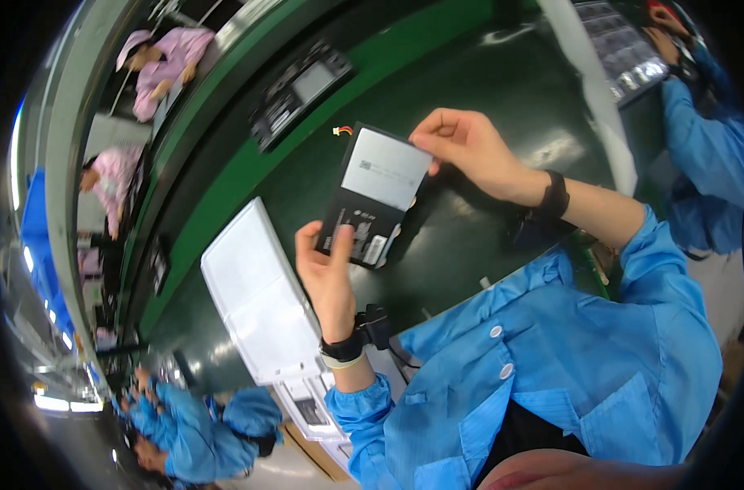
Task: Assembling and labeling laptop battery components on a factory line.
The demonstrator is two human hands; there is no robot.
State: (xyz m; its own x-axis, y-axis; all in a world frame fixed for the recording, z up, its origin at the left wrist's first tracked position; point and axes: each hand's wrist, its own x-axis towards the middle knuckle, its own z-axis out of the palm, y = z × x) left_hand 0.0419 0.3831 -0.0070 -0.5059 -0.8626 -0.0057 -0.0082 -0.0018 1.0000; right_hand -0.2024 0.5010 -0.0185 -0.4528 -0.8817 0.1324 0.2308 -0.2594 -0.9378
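A flat black battery pack [355, 214] with a silver-white panel on its upper half is held tilted above the green bench. Red and yellow wires with a small white connector [343, 131] stick out at its top left corner. My left hand [327, 273] grips the lower end, thumb across the printed black face. At the upper right corner, my right hand [466, 151] pinches the battery's edge between thumb and fingers. What lies under the battery is hidden. Dark bands are on both my wrists.
A white tray [253, 278] lies left of my left hand. Beyond it, a dark device frame [300, 91] sits on the green line. Co-workers in pink [172, 65] stand across; others in blue [196, 429] work at lower left and right. A clear tray [621, 53] is at upper right.
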